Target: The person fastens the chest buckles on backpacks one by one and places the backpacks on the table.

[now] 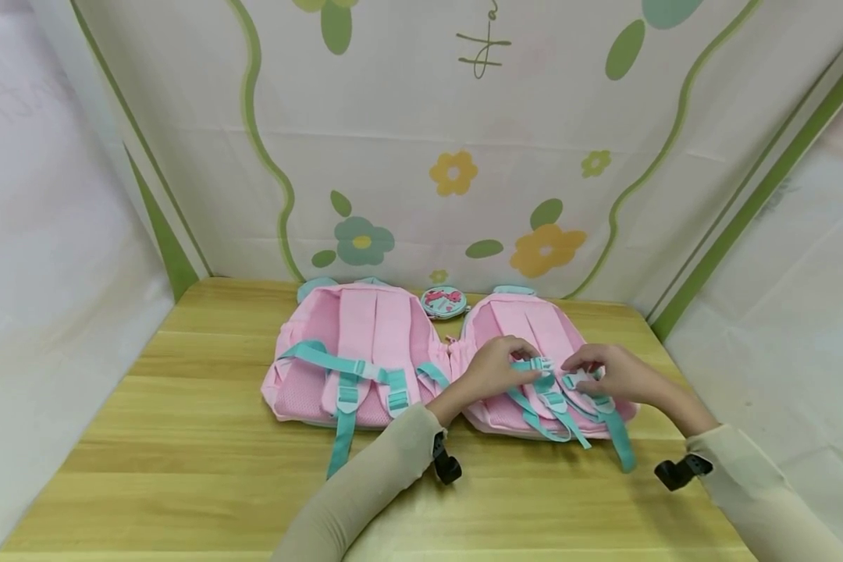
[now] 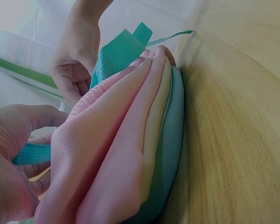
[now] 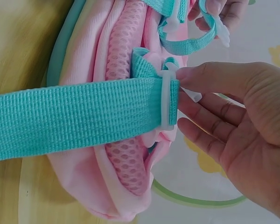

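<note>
Two pink backpacks lie side by side, straps upward. Over the right backpack, my left hand pinches a white buckle piece on a teal strap. My right hand pinches another white buckle piece on a second teal strap, a short way to the right. The two pieces are apart. In the right wrist view, a white tip shows between my right thumb and fingers, beside a wide teal strap. The backpack's side hides part of my left fingers in the left wrist view.
The left backpack has a teal chest strap lying across it. A round teal pouch with a pink picture sits between the bags at the back. Behind the wooden table hangs a flowered cloth.
</note>
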`<state>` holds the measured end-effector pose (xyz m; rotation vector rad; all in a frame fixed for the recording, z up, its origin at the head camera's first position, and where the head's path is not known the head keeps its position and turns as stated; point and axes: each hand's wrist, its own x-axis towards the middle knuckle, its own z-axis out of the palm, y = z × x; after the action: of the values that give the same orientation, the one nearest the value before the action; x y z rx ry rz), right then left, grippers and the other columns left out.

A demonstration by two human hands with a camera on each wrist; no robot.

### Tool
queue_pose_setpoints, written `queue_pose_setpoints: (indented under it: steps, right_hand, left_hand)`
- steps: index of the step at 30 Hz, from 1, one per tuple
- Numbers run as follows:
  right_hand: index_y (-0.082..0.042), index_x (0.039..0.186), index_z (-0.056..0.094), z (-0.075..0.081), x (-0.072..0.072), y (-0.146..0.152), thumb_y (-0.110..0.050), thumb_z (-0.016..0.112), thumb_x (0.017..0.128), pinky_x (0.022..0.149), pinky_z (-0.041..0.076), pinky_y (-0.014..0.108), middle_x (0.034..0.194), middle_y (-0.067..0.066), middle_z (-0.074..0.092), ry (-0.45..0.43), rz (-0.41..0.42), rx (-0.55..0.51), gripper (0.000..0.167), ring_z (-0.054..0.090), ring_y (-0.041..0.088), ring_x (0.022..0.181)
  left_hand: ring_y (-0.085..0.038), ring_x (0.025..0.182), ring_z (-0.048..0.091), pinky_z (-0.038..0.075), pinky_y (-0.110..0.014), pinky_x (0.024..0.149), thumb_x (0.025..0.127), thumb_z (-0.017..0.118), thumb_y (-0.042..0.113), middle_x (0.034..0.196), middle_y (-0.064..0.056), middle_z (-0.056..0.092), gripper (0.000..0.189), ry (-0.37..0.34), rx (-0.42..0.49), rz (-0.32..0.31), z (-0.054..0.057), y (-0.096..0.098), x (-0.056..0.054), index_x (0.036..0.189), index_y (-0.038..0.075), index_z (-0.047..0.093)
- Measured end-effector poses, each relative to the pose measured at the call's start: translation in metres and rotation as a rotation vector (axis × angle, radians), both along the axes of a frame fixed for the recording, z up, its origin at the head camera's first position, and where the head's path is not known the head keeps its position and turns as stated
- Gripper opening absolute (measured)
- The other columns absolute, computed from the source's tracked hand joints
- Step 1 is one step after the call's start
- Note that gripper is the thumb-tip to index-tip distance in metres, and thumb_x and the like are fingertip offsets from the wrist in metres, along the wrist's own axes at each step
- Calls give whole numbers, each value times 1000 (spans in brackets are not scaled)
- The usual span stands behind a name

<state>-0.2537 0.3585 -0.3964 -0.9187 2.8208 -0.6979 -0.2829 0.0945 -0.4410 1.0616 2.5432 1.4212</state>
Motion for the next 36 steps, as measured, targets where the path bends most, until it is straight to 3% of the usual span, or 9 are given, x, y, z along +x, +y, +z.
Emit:
queue_pose_setpoints:
  steps: [9, 18, 25, 36]
  right_hand:
    - [-7, 110, 75, 7, -1, -6, -4, 79, 86, 74, 57, 34, 102, 6, 75, -15, 6, -4, 24, 66, 13, 86]
    - [-7, 113, 74, 6, -2, -14, -4, 78, 87, 71, 55, 27, 102, 4, 74, -58, 28, 1, 27, 64, 17, 83]
    - [-2, 115, 73, 1, -1, -18, -7, 80, 86, 71, 57, 33, 101, 5, 73, -80, 21, 0, 30, 66, 17, 83]
    - [-7, 108, 76, -8, -2, -14, -7, 82, 84, 70, 53, 30, 98, -1, 72, -1, 24, 21, 25, 66, 17, 85]
  left_hand:
    - [-8, 98, 63, 49, -17, 84, 89, 80, 26, 102, 4, 72, 19, -31, 18, 42, 2, -1, 0, 106, 17, 76]
    - [-9, 98, 64, 49, -16, 83, 89, 80, 26, 101, 3, 72, 20, -51, 20, 42, 3, -2, 2, 106, 16, 76]
    - [-11, 98, 65, 49, -16, 82, 88, 80, 25, 101, 2, 73, 20, -56, 28, 39, 1, -3, 1, 105, 15, 76]
    - [-8, 95, 64, 49, -16, 81, 88, 80, 24, 98, 4, 72, 18, -47, 21, 45, 2, -3, 0, 103, 16, 76]
